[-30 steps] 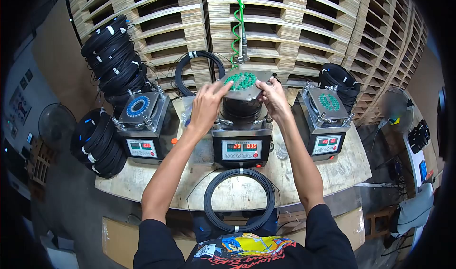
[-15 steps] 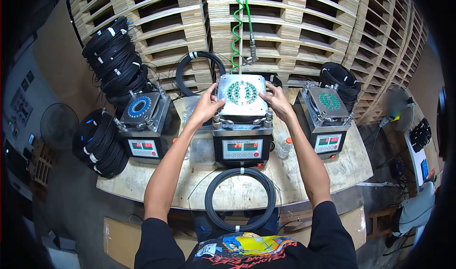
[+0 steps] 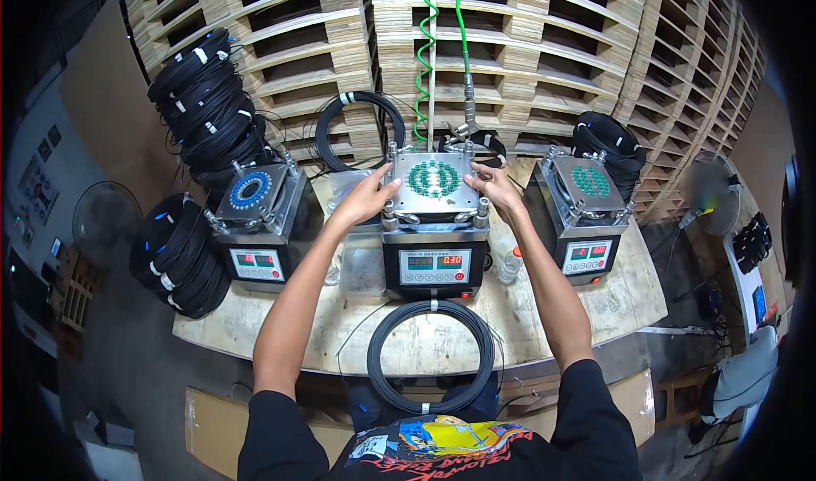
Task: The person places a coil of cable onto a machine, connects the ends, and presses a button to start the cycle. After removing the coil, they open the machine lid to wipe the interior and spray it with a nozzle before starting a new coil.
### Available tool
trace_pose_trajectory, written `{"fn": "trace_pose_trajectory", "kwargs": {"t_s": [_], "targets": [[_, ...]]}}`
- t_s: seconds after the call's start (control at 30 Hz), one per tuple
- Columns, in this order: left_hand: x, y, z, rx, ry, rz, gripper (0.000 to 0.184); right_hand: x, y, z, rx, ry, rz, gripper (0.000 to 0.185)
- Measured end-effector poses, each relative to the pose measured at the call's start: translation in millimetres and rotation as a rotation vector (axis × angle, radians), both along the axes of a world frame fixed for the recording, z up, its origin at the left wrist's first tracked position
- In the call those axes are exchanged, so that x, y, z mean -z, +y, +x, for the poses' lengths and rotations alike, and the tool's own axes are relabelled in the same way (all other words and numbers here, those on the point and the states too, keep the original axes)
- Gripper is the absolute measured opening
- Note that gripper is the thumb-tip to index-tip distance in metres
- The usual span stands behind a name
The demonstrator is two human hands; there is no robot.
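A square metal plate (image 3: 410, 199) with rings of green pieces lies level on top of the middle machine (image 3: 433, 264), between its corner posts. My left hand (image 3: 369, 197) grips the plate's left edge, thumb on the upper face. At the right edge, my right hand (image 3: 495, 187) holds the plate in the same way. The undersides of my fingers are partly hidden. Lit red digits show on the machine's front panel.
Similar machines stand at left (image 3: 255, 260) and right (image 3: 586, 256). A black cable coil (image 3: 431, 358) lies in front; stacked coils (image 3: 208, 111) rise at left. A clear bottle (image 3: 510, 266) is right of the middle machine. A metal air fitting (image 3: 468, 111) hangs behind from a green hose.
The plate has gone from tilted and raised to flat on the middle machine, with both hands moving down with it. My left fingers have left its top face for the edge. The air fitting swung right.
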State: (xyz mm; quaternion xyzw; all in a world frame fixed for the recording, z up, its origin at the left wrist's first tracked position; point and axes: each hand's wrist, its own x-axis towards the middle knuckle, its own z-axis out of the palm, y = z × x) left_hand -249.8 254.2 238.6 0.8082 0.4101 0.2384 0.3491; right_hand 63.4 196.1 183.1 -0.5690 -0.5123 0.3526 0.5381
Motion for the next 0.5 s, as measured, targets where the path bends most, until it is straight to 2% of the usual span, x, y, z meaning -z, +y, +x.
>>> {"fn": "trace_pose_trajectory", "kwargs": {"t_s": [0.1, 0.13, 0.17, 0.23, 0.3, 0.33, 0.5], "targets": [[-11, -20, -15, 0.107, -0.057, -0.145, 0.087, -17, -16, 3, -0.02, -0.113, -0.019, 0.063], [-11, -25, -20, 0.173, -0.12, -0.201, 0.094, -26, -23, 7, -0.012, -0.217, -0.023, 0.061], [-10, -27, -23, 0.175, -0.119, -0.203, 0.094, -35, -30, 9, -0.004, -0.322, -0.029, 0.059], [-6, -28, -28, 0.235, 0.019, 0.072, 0.107, -47, -47, 4, -0.026, -0.329, 0.004, 0.064], [2, -23, -24, 0.247, -0.01, 0.139, 0.112, -70, -73, -6, -0.205, -0.824, 0.137, 0.075], [-4, -27, -20, 0.243, 0.0, 0.227, 0.113, -75, -81, -16, -0.211, -0.89, 0.062, 0.08], [-16, -25, 1, 0.322, 0.101, 0.442, 0.12, -85, -78, -44, -0.203, -0.946, 0.176, 0.082]]}}
